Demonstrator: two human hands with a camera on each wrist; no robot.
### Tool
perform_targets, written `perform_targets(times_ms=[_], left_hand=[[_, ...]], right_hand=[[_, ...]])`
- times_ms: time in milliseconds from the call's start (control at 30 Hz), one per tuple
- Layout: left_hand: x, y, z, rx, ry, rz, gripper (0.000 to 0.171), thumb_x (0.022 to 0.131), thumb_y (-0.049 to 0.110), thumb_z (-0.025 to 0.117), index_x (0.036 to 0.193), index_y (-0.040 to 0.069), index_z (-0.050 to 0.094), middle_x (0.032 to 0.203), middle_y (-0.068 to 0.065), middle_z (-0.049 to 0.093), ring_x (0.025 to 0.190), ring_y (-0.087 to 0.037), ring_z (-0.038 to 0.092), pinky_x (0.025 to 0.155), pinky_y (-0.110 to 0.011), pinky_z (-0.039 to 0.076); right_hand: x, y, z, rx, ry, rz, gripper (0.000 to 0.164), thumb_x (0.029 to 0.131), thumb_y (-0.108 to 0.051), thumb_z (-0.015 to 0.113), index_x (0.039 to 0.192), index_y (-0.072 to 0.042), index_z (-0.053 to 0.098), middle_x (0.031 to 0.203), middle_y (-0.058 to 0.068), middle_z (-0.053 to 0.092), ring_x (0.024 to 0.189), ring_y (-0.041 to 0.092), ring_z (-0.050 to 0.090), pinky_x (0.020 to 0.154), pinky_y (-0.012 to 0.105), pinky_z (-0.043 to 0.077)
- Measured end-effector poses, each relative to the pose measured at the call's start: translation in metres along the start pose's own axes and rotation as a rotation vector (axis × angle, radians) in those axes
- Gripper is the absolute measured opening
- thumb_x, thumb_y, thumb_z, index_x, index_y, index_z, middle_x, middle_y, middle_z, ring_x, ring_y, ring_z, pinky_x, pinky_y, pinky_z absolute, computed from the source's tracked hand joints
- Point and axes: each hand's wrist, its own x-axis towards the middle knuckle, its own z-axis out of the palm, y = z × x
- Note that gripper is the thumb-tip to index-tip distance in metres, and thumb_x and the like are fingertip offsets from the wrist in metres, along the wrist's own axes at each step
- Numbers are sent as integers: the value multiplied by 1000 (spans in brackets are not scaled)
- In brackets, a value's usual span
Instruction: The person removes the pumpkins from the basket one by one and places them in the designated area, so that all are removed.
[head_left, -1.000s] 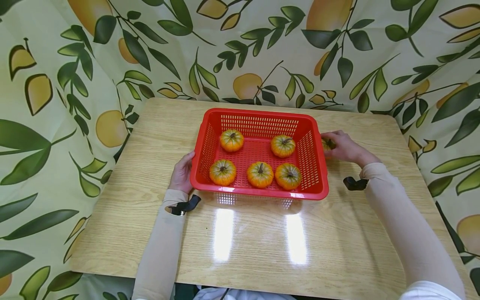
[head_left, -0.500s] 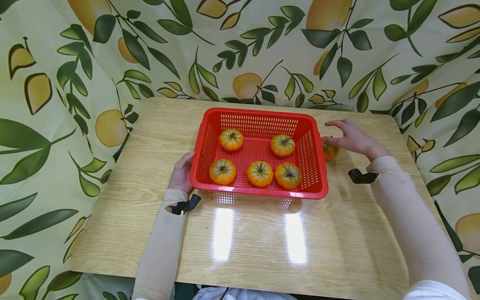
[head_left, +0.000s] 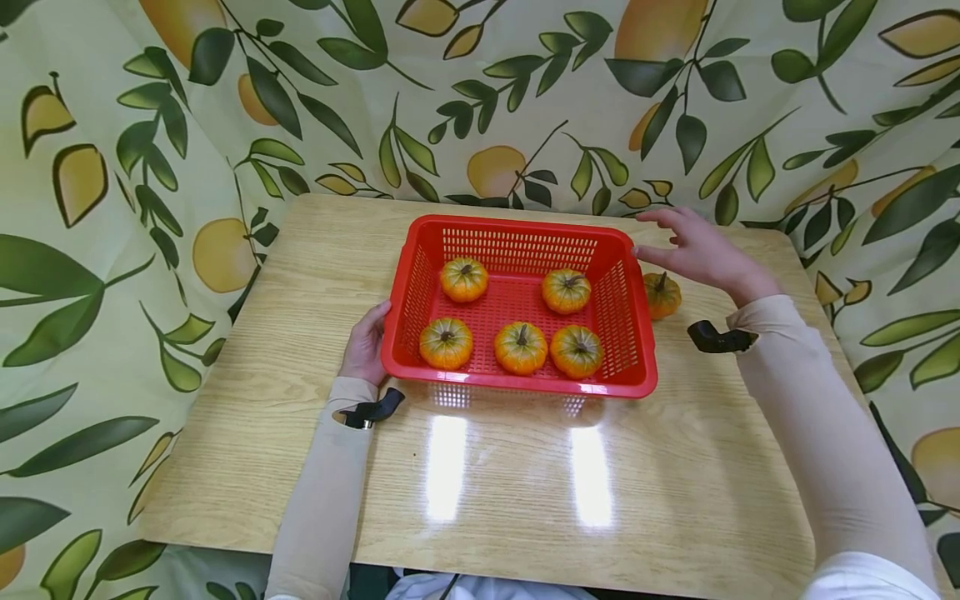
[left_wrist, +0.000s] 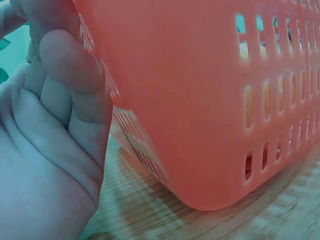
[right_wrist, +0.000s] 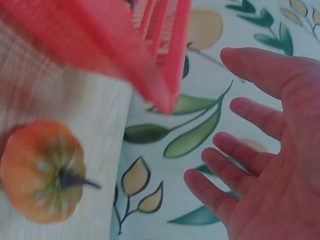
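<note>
A red plastic basket [head_left: 517, 388] with slotted walls stands on the table, with several small orange pumpkins [head_left: 521, 348] inside. My left hand [head_left: 364, 346] holds the basket's left side at the rim; in the left wrist view its bent fingers [left_wrist: 75, 65] lie against the wall. My right hand [head_left: 701, 250] is raised by the basket's right rim, fingers spread apart and nothing in them. Just outside that right wall sits one more pumpkin [head_left: 663, 297], partly behind the rim. The right wrist view shows this pumpkin [right_wrist: 45, 172] stem and all, apart from the open palm [right_wrist: 280, 190].
The light wooden table [head_left: 510, 500] carries the basket near its back edge. Behind and at both sides hangs a cloth [head_left: 495, 83] printed with leaves and fruit. Black wrist mounts [head_left: 720, 337] sit on the sleeves.
My right hand has let go of the pumpkin beside the basket, opened, and moved up and back toward the right rim. The left hand and basket have stayed put.
</note>
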Motion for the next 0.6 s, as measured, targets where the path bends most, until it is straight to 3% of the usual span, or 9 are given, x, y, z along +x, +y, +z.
perform_targets(times_ms=[267, 600], left_hand=[[0, 0, 0, 4, -26, -8, 22, 93, 32, 74, 106, 14, 71, 95, 4, 77, 88, -8, 72, 81, -21, 57], [1, 0, 1, -26, -21, -12, 19, 93, 29, 74, 105, 14, 71, 94, 3, 76, 87, -10, 72, 81, -21, 57]], right_hand=[[7, -29, 6, -4, -5, -68, 70, 97, -39, 66, 155, -11, 37, 154, 24, 33, 130, 50, 38, 103, 70, 42], [22, -58, 22, -36, -70, -96, 69, 96, -33, 68, 154, -12, 38, 157, 23, 29, 138, 44, 34, 111, 70, 37]])
